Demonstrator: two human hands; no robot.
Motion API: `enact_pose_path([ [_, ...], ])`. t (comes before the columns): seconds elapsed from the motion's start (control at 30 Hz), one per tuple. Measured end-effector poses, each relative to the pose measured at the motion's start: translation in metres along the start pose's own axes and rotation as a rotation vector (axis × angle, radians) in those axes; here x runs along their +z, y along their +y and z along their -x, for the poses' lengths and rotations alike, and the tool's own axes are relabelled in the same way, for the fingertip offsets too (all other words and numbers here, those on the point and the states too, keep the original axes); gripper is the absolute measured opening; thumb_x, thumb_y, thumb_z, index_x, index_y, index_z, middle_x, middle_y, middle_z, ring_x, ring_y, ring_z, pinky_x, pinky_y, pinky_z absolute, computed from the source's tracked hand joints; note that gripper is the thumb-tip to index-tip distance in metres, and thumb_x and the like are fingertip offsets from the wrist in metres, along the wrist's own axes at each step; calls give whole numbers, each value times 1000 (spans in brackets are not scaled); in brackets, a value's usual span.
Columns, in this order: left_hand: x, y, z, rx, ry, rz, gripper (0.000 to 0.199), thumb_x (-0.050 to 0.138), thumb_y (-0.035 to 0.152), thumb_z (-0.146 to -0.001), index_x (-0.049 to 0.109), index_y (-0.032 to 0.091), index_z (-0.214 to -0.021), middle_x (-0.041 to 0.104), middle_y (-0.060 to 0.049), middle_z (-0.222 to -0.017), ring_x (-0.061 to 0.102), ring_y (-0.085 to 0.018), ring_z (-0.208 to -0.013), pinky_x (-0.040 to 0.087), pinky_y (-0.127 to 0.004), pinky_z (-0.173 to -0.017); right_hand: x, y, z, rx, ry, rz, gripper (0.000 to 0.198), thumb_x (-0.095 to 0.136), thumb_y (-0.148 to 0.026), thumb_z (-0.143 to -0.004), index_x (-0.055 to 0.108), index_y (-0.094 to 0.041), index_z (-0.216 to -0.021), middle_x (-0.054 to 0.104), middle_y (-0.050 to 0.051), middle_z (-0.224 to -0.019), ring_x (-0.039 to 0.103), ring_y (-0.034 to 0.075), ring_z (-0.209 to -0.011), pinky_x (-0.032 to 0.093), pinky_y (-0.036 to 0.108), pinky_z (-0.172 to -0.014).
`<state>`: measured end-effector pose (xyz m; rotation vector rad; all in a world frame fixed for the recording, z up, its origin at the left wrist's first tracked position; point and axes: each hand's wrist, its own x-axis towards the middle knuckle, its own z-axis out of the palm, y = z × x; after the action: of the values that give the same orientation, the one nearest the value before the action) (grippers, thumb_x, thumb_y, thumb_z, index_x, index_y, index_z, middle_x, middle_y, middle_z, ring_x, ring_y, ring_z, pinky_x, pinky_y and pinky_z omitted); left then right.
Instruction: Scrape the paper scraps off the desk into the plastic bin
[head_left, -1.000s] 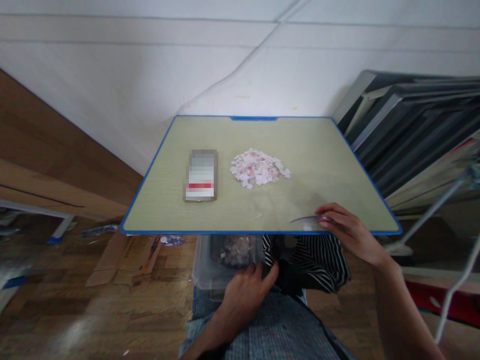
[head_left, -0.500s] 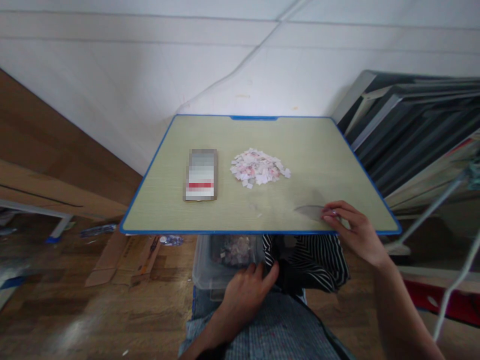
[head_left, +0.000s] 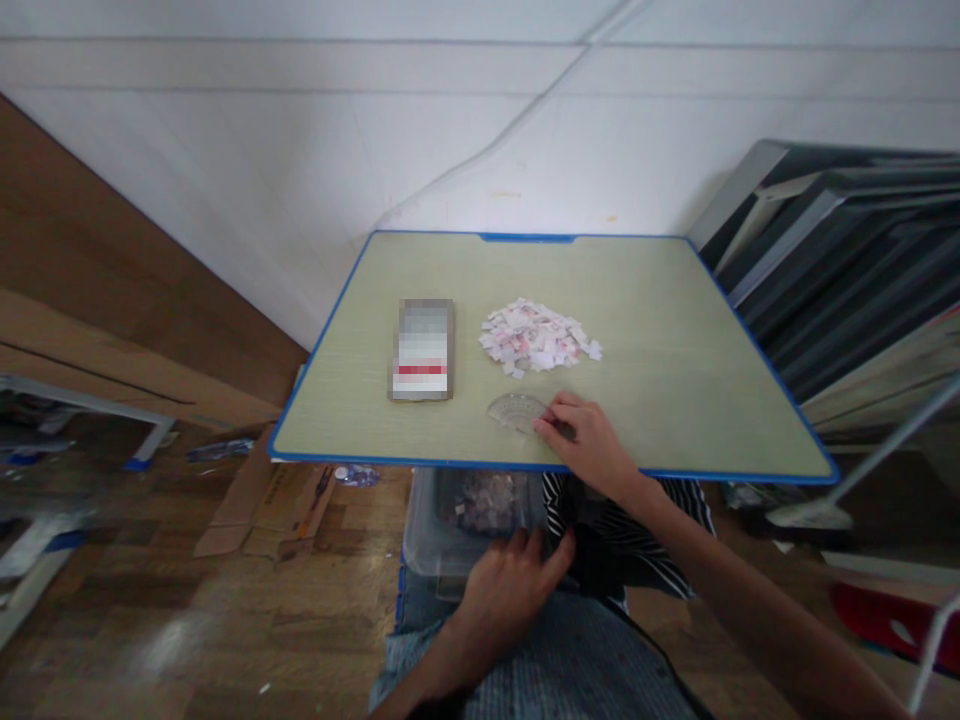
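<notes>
My right hand (head_left: 586,438) pinches the right end of a clear half-round protractor (head_left: 517,411) just above the front part of the tabletop (head_left: 667,360). Beyond it lies a heap of small white and pinkish paper pieces (head_left: 536,338). Left of the heap is a flat rectangular box (head_left: 422,350), its top blurred out. Below the table's front edge, my left hand (head_left: 510,580) rests with fingers spread by a clear plastic bin (head_left: 427,540) and a black-and-white striped cloth (head_left: 679,540). Its fingertips are partly hidden.
Dark framed panels (head_left: 862,230) lean against the wall at right. A cable (head_left: 517,125) runs along the white wall. Flattened cardboard (head_left: 262,510) and a crumpled plastic bottle (head_left: 356,475) are on the wooden floor at left.
My right hand has moved left along the table's front with the protractor, which now shows below the paper heap. The view has turned slightly left. My left hand stays low.
</notes>
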<state>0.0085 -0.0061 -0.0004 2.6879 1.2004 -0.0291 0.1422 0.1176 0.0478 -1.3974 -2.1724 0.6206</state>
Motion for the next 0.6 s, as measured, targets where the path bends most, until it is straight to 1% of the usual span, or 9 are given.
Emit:
enact_pose_path([
  [0.1, 0, 0, 0, -1, 10, -3, 41, 39, 18, -87, 32, 18, -127, 58, -7, -88, 59, -20, -71, 49, -29, -51, 5, -12, -3, -97, -106, -15, 19, 49, -20, -82, 53, -15, -64, 54, 2, -70, 50, 13, -70, 37, 27, -68],
  [0.2, 1, 1, 1, 2, 19, -2, 40, 40, 18, -87, 32, 18, -127, 59, -7, -88, 59, -20, -70, 49, -28, -50, 7, -19, -1, -203, -199, -12, 16, 47, -19, -83, 52, -14, -68, 54, 3, -74, 50, 13, -73, 37, 28, -71],
  [0.37, 5, 1, 1, -7, 21, -3, 40, 40, 20, -88, 33, 20, -127, 58, -6, -87, 59, -19, -71, 48, -26, -50, -3, -21, 1, -330, -284, -2, 16, 45, -22, -85, 52, -15, -72, 55, 4, -79, 50, 15, -78, 38, 29, -74],
  [0.47, 5, 1, 1, -10, 32, -4, 40, 41, 20, -88, 32, 20, -127, 58, -6, -89, 59, -19, -72, 48, -26, -52, -16, -11, -5, -322, -244, -40, 17, 43, -23, -87, 52, -15, -74, 55, 5, -78, 51, 14, -75, 39, 26, -70],
  [0.53, 4, 1, 1, -5, 34, 2, 41, 42, 20, -87, 32, 20, -127, 58, -6, -89, 59, -19, -72, 48, -27, -53, -24, 1, -12, -290, -153, -74, 17, 42, -23, -87, 51, -16, -75, 55, 3, -74, 51, 12, -69, 39, 23, -64],
  [0.6, 2, 1, 2, -3, 28, 7, 42, 42, 19, -87, 32, 20, -127, 58, -6, -87, 58, -19, -71, 48, -26, -52, -28, 16, -20, -279, -39, -74, 19, 42, -22, -87, 48, -17, -69, 52, 1, -66, 49, 11, -62, 38, 23, -59],
])
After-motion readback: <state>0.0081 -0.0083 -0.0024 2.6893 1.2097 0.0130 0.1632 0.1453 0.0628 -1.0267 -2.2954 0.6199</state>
